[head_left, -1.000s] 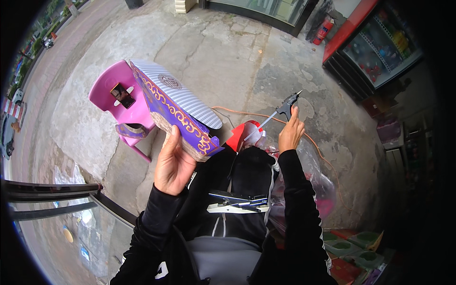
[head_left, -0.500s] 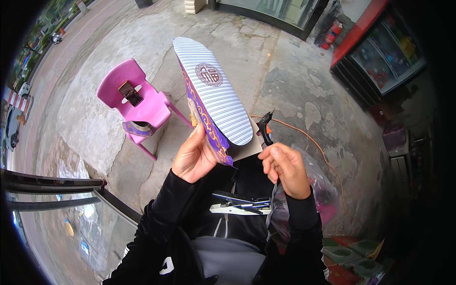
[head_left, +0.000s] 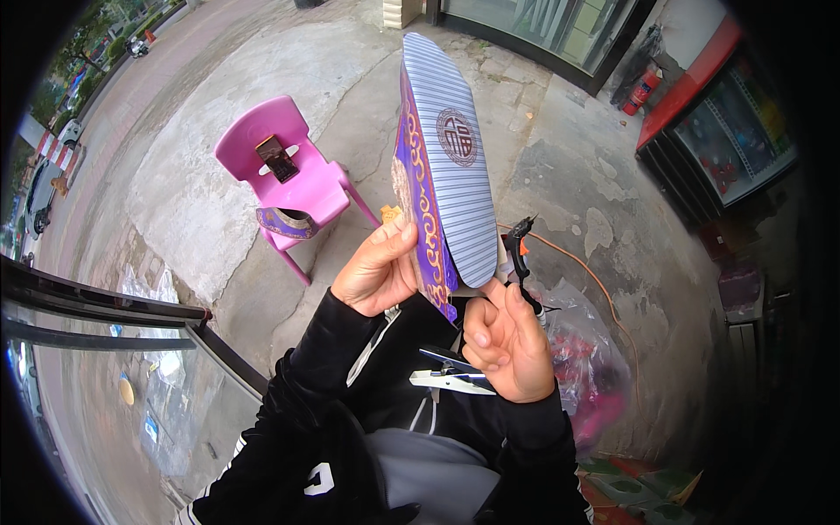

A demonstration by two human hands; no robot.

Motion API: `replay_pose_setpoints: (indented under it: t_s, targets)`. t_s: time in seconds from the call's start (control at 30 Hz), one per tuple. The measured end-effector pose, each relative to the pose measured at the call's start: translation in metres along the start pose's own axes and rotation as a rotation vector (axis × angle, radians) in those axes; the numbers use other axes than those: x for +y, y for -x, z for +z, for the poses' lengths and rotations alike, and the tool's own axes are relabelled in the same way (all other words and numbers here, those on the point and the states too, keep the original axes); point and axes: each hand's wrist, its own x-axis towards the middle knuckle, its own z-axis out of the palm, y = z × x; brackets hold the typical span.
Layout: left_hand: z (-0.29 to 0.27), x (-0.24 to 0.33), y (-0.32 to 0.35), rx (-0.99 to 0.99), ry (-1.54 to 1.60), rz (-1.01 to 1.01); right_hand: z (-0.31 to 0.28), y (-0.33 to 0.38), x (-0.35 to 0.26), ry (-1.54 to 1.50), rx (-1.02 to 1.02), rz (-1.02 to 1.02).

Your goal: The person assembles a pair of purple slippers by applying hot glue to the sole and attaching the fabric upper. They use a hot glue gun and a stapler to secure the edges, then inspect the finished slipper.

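Note:
My left hand (head_left: 378,271) pinches the purple, gold-patterned cloth side of a slipper (head_left: 468,188), held up with its striped blue-and-white sole toward me. A dark red round emblem marks the sole. My right hand (head_left: 510,341) is at the slipper's near end, its index finger touching the sole's rounded edge and its other fingers curled; the thumb's contact is unclear. Just beyond that hand is a black glue gun (head_left: 520,234) with an orange trigger. A white-and-black plier stapler (head_left: 451,380) lies on my lap, partly hidden by the right hand.
A pink plastic chair (head_left: 302,192) stands ahead left, carrying a dark phone-like object (head_left: 277,159) and a purple cloth piece (head_left: 287,223). An orange cord (head_left: 582,265) crosses the concrete. A clear plastic bag (head_left: 586,350) sits right; a glass-topped edge (head_left: 105,302) is at left.
The slipper has moved right and tilted more upright with my left hand. My right hand has come down and in, from beside the glue gun to the sole's near end.

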Motion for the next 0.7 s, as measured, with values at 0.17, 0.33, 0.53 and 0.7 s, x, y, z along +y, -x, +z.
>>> replay_pose_setpoints:
  t_s: [0.17, 0.33, 0.53, 0.7]
  targets:
    - [0.001, -0.002, 0.003, -0.031, -0.022, -0.153, 0.008, -0.012, 0.014, -0.260, 0.174, -0.121]
    - [0.006, -0.001, 0.006, 0.112, -0.045, -0.206, 0.008, -0.028, 0.022, -0.202, 0.217, -0.273]
    - [0.022, -0.007, 0.012, 0.296, -0.192, -0.115, 0.004, -0.042, 0.032, -0.057, 0.203, -0.380]
    - [0.031, -0.002, 0.011, 0.249, -0.222, -0.119, 0.005, -0.040, 0.029, -0.106, 0.205, -0.364]
